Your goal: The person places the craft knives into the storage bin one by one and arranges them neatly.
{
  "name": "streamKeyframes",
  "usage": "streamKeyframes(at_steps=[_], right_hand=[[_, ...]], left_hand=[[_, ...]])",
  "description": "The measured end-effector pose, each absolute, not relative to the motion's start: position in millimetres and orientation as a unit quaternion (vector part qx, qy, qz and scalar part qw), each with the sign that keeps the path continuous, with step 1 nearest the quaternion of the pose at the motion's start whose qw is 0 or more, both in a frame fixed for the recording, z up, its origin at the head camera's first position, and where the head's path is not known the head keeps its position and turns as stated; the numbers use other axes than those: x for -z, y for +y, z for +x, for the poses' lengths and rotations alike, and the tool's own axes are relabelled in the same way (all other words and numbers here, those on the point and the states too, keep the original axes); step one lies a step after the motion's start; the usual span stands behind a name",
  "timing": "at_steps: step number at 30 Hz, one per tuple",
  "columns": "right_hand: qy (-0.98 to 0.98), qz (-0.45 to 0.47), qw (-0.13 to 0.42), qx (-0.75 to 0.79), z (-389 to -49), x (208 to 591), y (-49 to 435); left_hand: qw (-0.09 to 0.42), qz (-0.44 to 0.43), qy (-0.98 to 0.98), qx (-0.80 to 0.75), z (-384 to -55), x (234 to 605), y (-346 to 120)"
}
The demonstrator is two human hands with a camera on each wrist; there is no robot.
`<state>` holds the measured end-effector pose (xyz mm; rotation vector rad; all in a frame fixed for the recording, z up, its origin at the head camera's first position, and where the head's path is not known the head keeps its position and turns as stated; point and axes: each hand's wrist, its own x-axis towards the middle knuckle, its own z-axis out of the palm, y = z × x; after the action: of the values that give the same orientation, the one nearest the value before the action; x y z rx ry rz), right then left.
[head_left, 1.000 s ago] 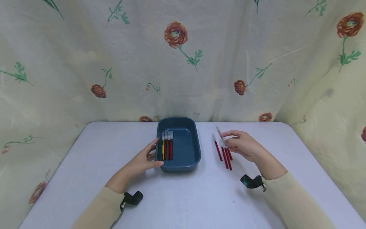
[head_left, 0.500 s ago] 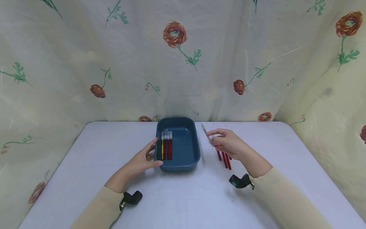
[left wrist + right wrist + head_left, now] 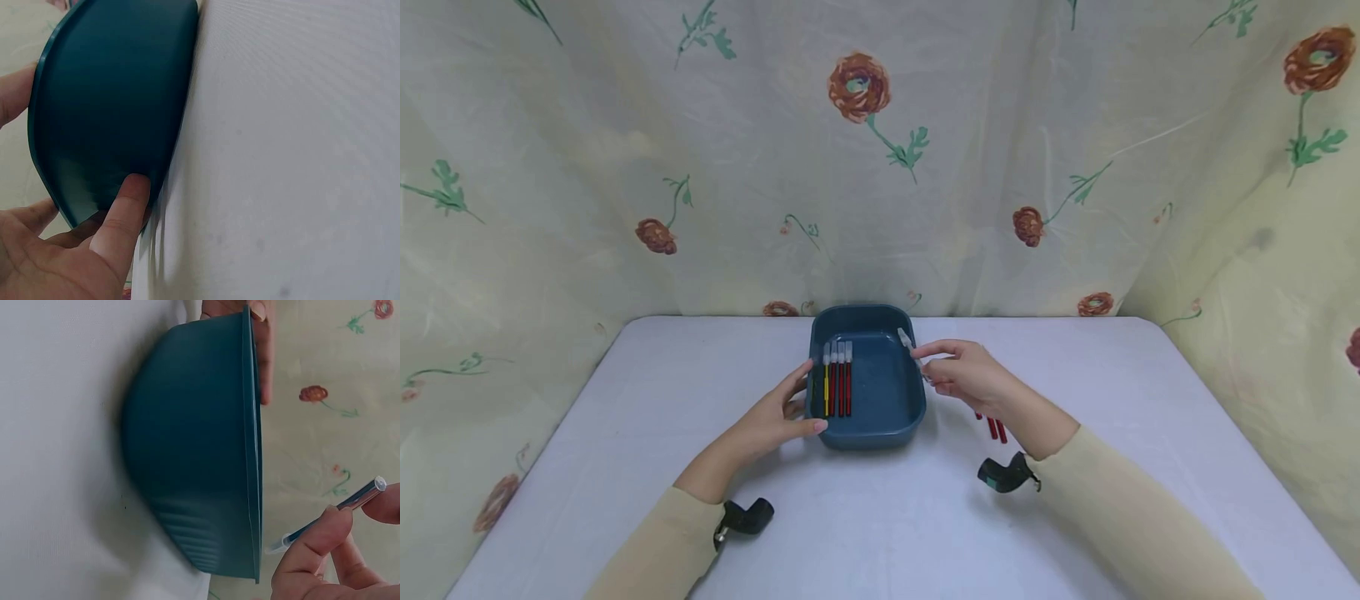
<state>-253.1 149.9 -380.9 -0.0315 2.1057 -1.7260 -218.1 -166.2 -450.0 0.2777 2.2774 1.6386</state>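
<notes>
At centre left of the head view, the left hand [image 3: 775,412] holds the left side of the bin [image 3: 883,396]. Its fingers are spread along that wall, with the thumb at the near rim. In the left wrist view, one finger lies against the outer wall, low down, while others reach the rim. Gripping wall and rim together probably steadies the bin and leaves its mouth clear for the other hand.

The bin sits upright at the middle of the picture, on the far part of the white tabletop [image 3: 647,417]. Along its left side lie a yellow pen [image 3: 827,387] and, next to it, three red pens [image 3: 842,387], side by side with their clear caps toward the top of the frame. Lined up like this, they take little room, and the right half of the bin's floor is bare. A dark strip left of the yellow pen is too unclear to name.

Right of centre, the right hand [image 3: 966,375] pinches a single pen, the held pen [image 3: 331,512], between thumb and fingers at the bin's right rim. Its clear tip slants to the upper left, over the bin. This light pinch leaves the tip free and seems suited to turning so thin a thing. Whether it touches the rim, I cannot tell.

Farther right, the ends of the loose pens [image 3: 997,429], red too, show below the right hand, which hides the rest; their number cannot be told.
</notes>
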Motion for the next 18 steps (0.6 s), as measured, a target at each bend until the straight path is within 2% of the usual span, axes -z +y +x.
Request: streamKeyframes(at_steps=[18], right_hand=[[0.741,-0.017,0.237,0.628,-261.3,385.6,109.2]], left_hand=[[0.157,0.094,0.803,-0.567,-217.8,449.4,-165.6]])
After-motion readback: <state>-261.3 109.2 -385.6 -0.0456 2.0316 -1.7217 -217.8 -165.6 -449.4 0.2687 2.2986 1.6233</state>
